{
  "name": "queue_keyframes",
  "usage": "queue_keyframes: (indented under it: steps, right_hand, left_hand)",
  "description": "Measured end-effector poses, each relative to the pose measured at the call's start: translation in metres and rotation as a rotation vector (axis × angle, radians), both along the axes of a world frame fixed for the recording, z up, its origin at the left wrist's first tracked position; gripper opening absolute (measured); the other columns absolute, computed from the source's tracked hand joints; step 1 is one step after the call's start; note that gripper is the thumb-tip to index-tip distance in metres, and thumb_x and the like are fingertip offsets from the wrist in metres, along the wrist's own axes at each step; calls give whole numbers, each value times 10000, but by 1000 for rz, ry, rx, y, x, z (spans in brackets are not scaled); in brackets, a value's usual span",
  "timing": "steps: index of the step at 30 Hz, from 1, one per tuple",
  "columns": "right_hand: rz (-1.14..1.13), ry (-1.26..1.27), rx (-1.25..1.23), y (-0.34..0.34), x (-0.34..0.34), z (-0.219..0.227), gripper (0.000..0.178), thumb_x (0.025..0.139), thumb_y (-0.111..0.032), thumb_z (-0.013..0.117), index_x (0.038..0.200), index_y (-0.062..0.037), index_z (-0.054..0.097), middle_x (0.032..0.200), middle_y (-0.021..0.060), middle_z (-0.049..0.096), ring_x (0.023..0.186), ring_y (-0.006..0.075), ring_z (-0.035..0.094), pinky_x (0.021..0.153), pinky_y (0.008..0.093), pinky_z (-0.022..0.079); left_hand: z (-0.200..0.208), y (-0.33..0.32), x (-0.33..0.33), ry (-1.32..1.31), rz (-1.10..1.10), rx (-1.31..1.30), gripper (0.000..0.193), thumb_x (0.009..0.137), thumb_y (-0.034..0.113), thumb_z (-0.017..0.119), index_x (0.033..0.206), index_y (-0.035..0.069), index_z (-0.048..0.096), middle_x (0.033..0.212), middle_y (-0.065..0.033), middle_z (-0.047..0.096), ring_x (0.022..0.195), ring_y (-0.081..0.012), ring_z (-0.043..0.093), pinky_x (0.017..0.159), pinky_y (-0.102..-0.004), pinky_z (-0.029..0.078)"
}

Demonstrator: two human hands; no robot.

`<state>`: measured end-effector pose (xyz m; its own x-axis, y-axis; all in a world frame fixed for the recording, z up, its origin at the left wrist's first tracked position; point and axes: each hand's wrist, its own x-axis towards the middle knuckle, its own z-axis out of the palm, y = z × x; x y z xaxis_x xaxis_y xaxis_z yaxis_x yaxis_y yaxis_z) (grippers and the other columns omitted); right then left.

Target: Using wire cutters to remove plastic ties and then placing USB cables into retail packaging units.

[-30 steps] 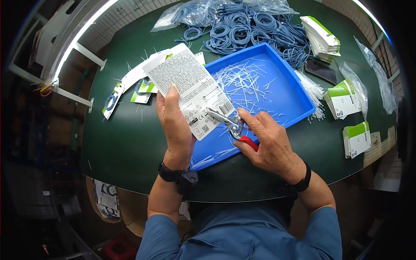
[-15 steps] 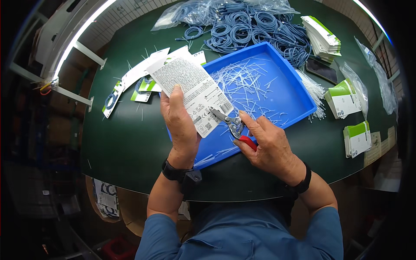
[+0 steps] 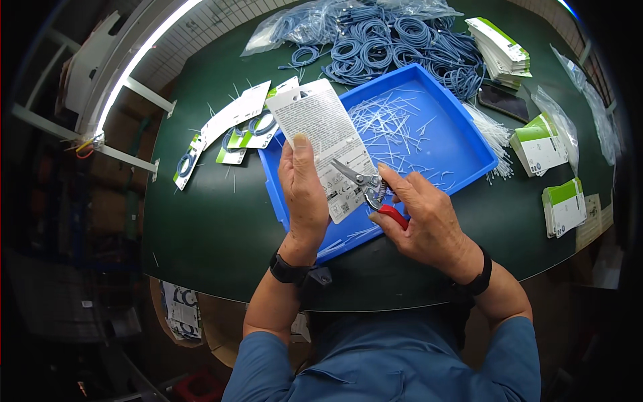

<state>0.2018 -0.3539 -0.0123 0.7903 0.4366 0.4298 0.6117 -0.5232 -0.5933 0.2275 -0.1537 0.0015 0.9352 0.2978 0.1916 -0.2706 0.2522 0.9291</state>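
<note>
My left hand (image 3: 305,191) grips a white printed packaging card (image 3: 318,124) by its left edge, thumb on the printed side. The card is tilted above the left part of a blue tray (image 3: 469,151). My right hand (image 3: 432,218) is closed round the red handles of a pair of pruning snips (image 3: 370,191). The snips' blades lie over the lower printed part of the card; whether they touch it I cannot tell. Many cut white plastic tie ends (image 3: 382,124) lie scattered in the tray. What is behind the card is hidden.
Left of the tray lie cards with blue cable coils (image 3: 260,126). Coiled blue cables (image 3: 395,43) heap at the back. To the right are a bundle of white cable ties (image 3: 492,137), a dark phone (image 3: 502,102) and stacks of green-and-white cards (image 3: 539,147).
The card has turned more upright in my left hand. The snips' blades sit a little farther from its lower edge. The whole view has shifted slightly.
</note>
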Motion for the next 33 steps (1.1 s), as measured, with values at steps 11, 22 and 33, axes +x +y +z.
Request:
queue_keyframes:
  steps: [11, 22, 33]
  right_hand:
    - [-4, 29, 59, -2, 2, 1, 756, 810, -172, 866, 1481, -51, 540, 913, 138, 613, 772, 271, 680, 661, 385, 556]
    - [12, 15, 54, 1, 0, 0, 721, 837, -248, 845, 1444, -5, 541, 894, 147, 597, 759, 313, 630, 657, 422, 534]
    - [11, 7, 80, 3, -5, -7, 747, 801, -110, 862, 1471, -41, 540, 890, 139, 612, 690, 267, 650, 620, 378, 537]
  left_hand:
    - [-1, -7, -5, -42, -60, 132, 499, 1140, 410, 428, 1373, -22, 518, 1190, -120, 684, 1035, -117, 659, 897, -257, 529]
    - [-3, -11, -7, -39, -102, 101, 468, 1142, 391, 432, 1349, -19, 528, 1176, -112, 683, 1024, -106, 647, 890, -253, 523]
    - [2, -15, -9, -90, -64, 137, 455, 1142, 375, 442, 1348, -21, 529, 1174, -106, 683, 1027, -104, 642, 885, -253, 522]
